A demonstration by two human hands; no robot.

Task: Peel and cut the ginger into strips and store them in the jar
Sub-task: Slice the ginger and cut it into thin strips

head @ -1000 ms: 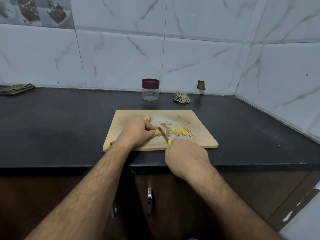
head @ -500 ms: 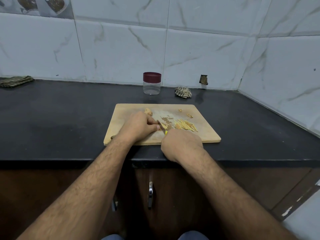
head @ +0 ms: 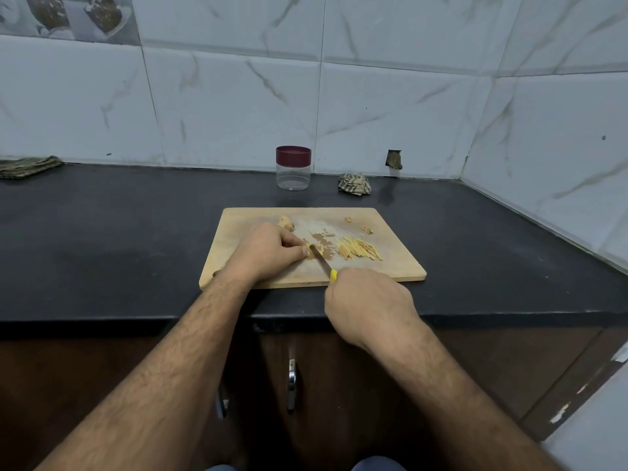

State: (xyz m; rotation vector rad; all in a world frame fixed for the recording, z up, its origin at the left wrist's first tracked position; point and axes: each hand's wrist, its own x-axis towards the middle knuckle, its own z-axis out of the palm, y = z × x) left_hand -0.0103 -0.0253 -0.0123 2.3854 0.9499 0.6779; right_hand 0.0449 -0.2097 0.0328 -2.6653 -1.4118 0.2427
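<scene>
the ginger piece (head: 308,250) lay on the cutting board (head: 390,266), near its middle, tucked right under the fingertips of the left hand (head: 268,254). that hand's grip was curled down over it, pinning it to the wood, so only a small yellow end showed at the right of the fingers. the right hand (head: 368,307) sat nearer, off the board's near edge, its grip clamped round the yellow handle of the knife (head: 321,261).

from the right hand the ginger lay far and to the left. the blade ran along that same line, slanting from the handle up and leftward until its tip met the exposed end of the ginger, just beside the left fingertips. the left hand was the nearer of the two to the piece. how the piece's own long axis ran could not be told, as the fingers hid most of it.

the cut strips (head: 358,252) lay in a loose fan just right of the blade, most pointing near-right to far-left. a small lump of ginger (head: 286,222) sat farther back. the jar (head: 293,168) stood well apart at the far wall on the dark surface (head: 102,232), its red lid on.
</scene>
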